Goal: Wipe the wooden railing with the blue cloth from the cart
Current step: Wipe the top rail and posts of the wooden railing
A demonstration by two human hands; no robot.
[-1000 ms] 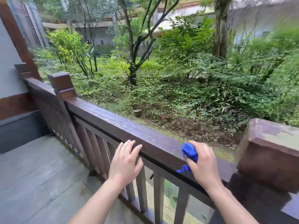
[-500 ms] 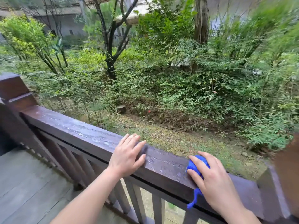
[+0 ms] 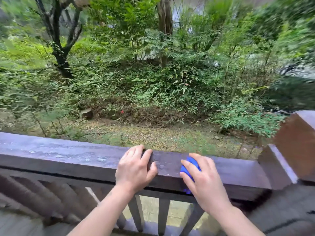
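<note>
The dark brown wooden railing [image 3: 68, 157] runs across the lower part of the head view, its top wet with droplets. My right hand [image 3: 204, 181] presses a bunched blue cloth [image 3: 189, 167] onto the rail's top and front edge, right of centre; most of the cloth is hidden under the fingers. My left hand [image 3: 134, 169] rests on the rail just left of it, fingers curled over the top edge, holding no object. No cart is in view.
A thick wooden post [image 3: 296, 143] ends the rail at the right. Vertical balusters [image 3: 162, 215] stand below the rail. Beyond it lie a gravel strip, shrubs and a dark tree trunk [image 3: 59, 48]. Grey decking shows at the bottom left.
My view has swung right, so the rail now lies nearly level across the frame. My left hand went from hovering to resting on the rail. My right hand keeps the cloth on the rail.
</note>
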